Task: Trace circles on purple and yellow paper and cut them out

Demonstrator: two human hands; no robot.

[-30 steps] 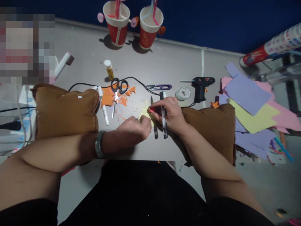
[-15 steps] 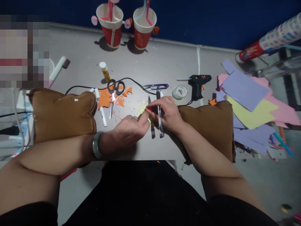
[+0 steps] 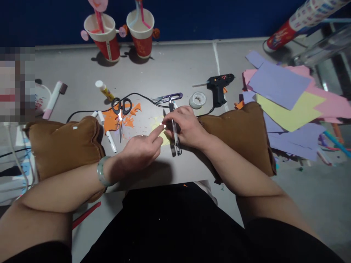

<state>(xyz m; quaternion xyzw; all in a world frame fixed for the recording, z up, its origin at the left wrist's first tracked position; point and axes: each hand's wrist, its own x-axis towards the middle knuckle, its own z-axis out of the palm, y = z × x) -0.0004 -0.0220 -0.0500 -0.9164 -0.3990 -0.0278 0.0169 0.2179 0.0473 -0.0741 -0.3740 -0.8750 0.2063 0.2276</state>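
Note:
My right hand holds a clear-barrelled pen lying across its fingers. Its thumb and forefinger come together around a small whitish piece, mostly hidden. My left hand has its index finger stretched to that piece, the other fingers loosely bent and apart from it. Beneath the fingertips lies yellow paper with drawn outlines. To the left, black-handled scissors rest on orange paper scraps, beside a white marker. Purple thread snips lie just beyond my right hand.
Brown cushions lie under both forearms. A glue gun, tape roll and glue stick sit farther back. Two decorated paper cups stand by the blue wall. Coloured paper is piled right.
The camera view has shifted, so the table contents appear farther left. My left index finger has straightened from a pinch at the right fingertips. The pen stays in my right hand.

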